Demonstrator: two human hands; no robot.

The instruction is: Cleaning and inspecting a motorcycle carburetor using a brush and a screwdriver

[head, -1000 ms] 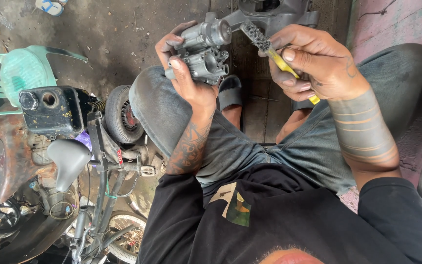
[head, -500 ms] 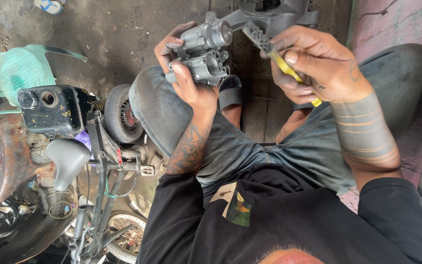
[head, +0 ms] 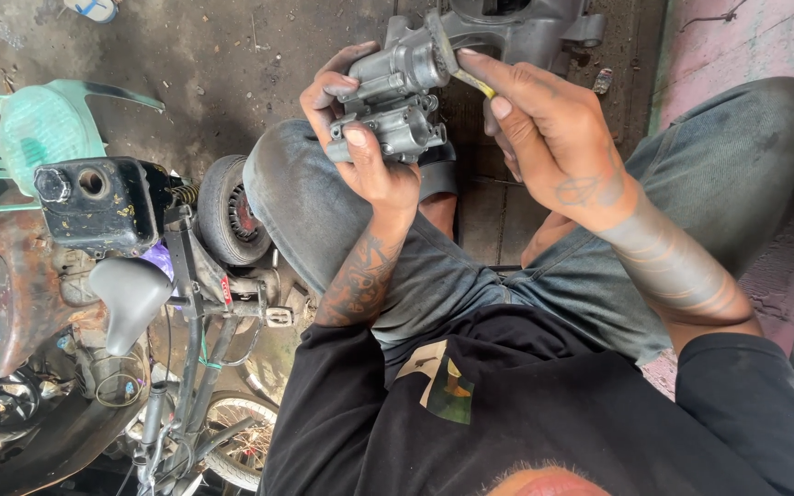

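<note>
While clamped on a grey carburettor (head: pixel 395 101), left hand (head: pixel 360 138) raised above the left knee (head: pixel 296 193). Right hand (head: pixel 544 138) pinched shut on a yellow-handled tool (head: pixel 467 78), tip at the carburettor's top. Beyond, grey casing (head: pixel 526 28) on the floor; at left, stripped motorbike (head: pixel 103 276) and green chair (head: pixel 39 129).
</note>
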